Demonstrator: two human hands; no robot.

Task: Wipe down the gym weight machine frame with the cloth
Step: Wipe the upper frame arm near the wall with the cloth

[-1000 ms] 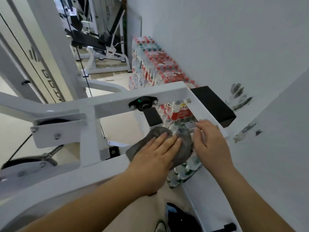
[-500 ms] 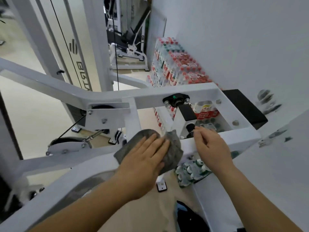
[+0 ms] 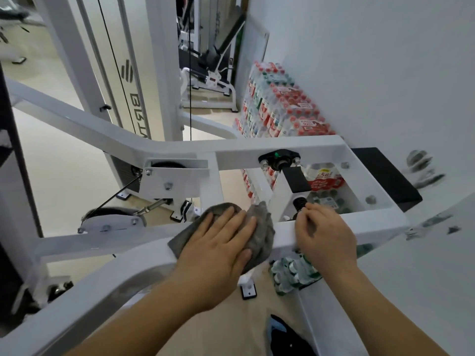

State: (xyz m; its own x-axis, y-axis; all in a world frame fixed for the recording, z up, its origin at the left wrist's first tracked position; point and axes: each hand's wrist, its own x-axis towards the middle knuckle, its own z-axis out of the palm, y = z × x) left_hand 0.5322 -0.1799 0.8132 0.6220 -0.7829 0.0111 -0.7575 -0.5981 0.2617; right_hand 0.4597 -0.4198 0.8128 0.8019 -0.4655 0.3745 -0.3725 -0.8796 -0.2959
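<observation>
Grey cloth lies on the near white bar of the frame, pressed flat under the left hand — fingers spread and open, palm down, not gripping. Right hand rests just right of the cloth on the same bar, fingers loosely curled, holding nothing. Mid-wipe step; next move likely calls for sliding the cloth along the bar, toward the right corner or left curve. The right hand sits in the rightward path. Beyond: black pivot fitting, pulley bracket, stacked water bottle packs by the wall — clear of the wipe.

Cloth middle under left hand
</observation>
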